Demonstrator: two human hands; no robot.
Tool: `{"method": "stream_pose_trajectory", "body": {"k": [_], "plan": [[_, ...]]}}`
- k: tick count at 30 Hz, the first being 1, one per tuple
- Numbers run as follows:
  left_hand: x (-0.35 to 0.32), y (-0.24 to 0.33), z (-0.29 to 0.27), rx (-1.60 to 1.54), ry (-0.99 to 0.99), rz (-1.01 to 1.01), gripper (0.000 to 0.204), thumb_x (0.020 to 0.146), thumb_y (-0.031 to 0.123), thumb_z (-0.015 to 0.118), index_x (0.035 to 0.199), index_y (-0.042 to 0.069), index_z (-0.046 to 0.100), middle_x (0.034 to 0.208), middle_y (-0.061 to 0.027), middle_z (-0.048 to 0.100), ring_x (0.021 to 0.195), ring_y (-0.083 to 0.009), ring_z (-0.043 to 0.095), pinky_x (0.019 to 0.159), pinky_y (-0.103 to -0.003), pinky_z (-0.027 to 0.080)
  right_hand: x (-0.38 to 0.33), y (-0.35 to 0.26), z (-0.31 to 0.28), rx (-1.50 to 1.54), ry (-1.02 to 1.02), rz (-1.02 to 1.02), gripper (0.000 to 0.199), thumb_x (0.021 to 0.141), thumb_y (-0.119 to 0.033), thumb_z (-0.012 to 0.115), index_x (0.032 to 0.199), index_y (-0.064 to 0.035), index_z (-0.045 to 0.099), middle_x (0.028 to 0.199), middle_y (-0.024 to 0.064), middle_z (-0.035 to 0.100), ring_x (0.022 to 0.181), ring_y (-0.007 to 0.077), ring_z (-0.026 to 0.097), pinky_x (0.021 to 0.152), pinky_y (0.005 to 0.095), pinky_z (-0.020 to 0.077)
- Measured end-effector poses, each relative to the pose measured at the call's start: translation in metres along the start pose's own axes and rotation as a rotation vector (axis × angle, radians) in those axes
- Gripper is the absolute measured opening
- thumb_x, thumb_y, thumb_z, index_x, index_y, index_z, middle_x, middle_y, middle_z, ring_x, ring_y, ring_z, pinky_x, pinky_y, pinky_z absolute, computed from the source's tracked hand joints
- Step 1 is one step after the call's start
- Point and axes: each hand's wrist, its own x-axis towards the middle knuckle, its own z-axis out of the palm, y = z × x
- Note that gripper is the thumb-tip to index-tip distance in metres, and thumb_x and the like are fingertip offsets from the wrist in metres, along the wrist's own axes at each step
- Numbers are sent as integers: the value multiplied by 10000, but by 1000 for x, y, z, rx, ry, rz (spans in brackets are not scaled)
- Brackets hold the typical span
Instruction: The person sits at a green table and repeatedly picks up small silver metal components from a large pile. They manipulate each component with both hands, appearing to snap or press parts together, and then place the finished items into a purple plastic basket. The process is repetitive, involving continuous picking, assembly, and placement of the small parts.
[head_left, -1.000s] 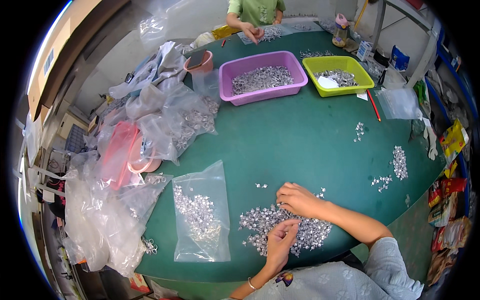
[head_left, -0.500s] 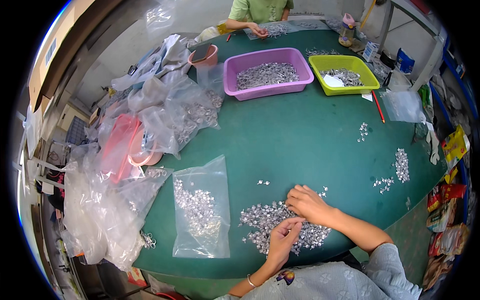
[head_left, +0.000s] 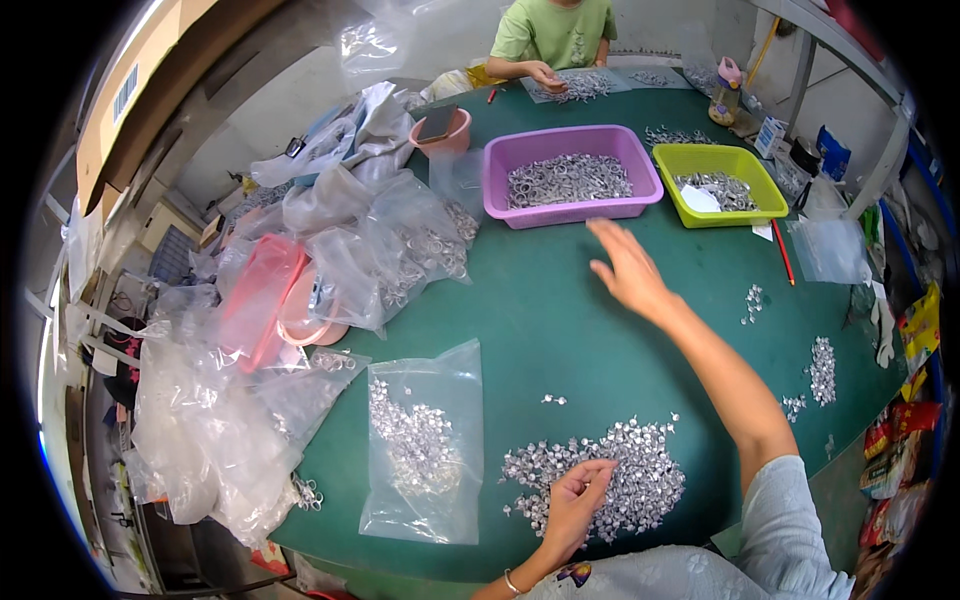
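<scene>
A pile of small silvery metal parts (head_left: 640, 480) lies in front of me on the green table (head_left: 540, 310). Over its near side is my left hand (head_left: 580, 497), thumb and fingertips pinched together; whatever is between them is too small to name. My right hand (head_left: 630, 268) reaches far out over the table, fingers stretched and apart, with nothing visible in it. Its fingertips are just short of a purple basin (head_left: 570, 213) full of silvery ring-shaped metal pieces. Left of the pile, a clear plastic bag (head_left: 420, 510) lies flat with similar small parts in it.
A yellow-green basket (head_left: 730, 217) stands right of the basin, with a red pencil (head_left: 783, 255) close by. Clear bags (head_left: 340, 215) and pink tubs (head_left: 265, 300) crowd the left side. Small part clusters (head_left: 822, 370) lie at right. Across the table, another person (head_left: 556, 40) handles metal pieces.
My right hand has left the pile and moved forward to near the purple basin, its fingers opening out. My left hand stays pinched over the pile. The whole view has shifted slightly.
</scene>
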Motion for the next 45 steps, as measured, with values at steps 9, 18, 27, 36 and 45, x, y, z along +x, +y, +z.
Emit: {"method": "stream_pose_trajectory", "body": {"k": [9, 18, 27, 36, 45], "plan": [[6, -1, -9, -2, 18, -18, 143, 888, 62, 524, 996, -11, 583, 626, 54, 434, 527, -30, 310, 475, -187, 240, 7, -15, 43, -80, 42, -117, 315, 683, -43, 629, 982, -7, 537, 998, 152, 518, 914, 344, 489, 789, 420, 413], [7, -3, -8, -14, -8, -2, 157, 890, 73, 530, 1019, 0, 582, 662, 52, 456, 538, -20, 325, 476, -176, 247, -104, -86, 36, 477, -701, -303, 257, 759, -133, 642, 981, -22, 577, 979, 91, 494, 928, 249, 470, 796, 356, 415], [0, -7, -4, -22, -16, 43, 155, 887, 55, 522, 1012, -13, 582, 652, 49, 457, 531, -27, 329, 472, -181, 254, -138, -83, 19, 436, -594, -196, 127, 714, 10, 593, 841, 6, 586, 865, 121, 548, 863, 292, 535, 752, 363, 452], [-17, -3, 12, -49, 126, 200, 194, 865, 108, 578, 1030, 7, 596, 731, 34, 515, 573, -16, 392, 489, -168, 313, -160, -122, -72, 824, -301, 344, 150, 745, 44, 627, 891, 10, 616, 847, 100, 604, 771, 181, 585, 676, 283, 472], [-69, -10, 30, 8, -58, 168, 195, 835, 69, 613, 1019, 4, 625, 897, -15, 630, 632, -7, 435, 548, -156, 349, -227, -162, -122, 794, -4, 181, 214, 685, 108, 643, 882, 35, 605, 853, 128, 608, 767, 224, 597, 682, 303, 481]]}}
